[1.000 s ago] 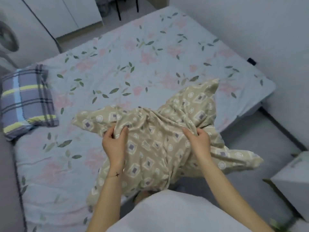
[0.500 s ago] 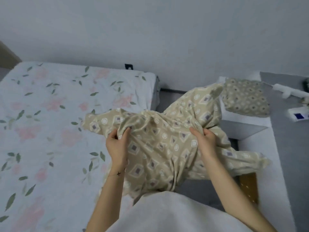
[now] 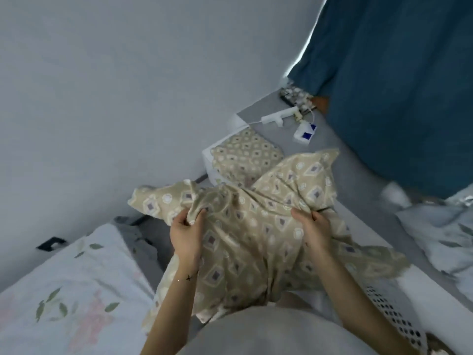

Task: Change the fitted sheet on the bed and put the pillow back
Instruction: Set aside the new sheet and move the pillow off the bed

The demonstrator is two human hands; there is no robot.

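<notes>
Floral-covered bed (image 3: 76,278) at lower left. Crumpled beige sheet (image 3: 243,242), diamond & circle print, hangs off the bed in front of person. Matching pillow (image 3: 245,155) just beyond. Left hand (image 3: 185,235) & right hand (image 3: 313,230): fingers grip bunched folds

Hands (image 3: 185,235) (image 3: 313,230) x2, sheet (image 3: 245,234) x1, pillow (image 3: 247,155) x1, curtain (image 3: 396,85) x1.

I am looking at the beige sheet (image 3: 256,234), which is showing as thin, soft cloth with a faint sheen and deep creases, while the floral sheet (image 3: 64,290) is looking like smooth matt cloth, the blue curtain (image 3: 396,85) like dense matt fabric, and the wall (image 3: 102,73) like flat matt paint.
</notes>
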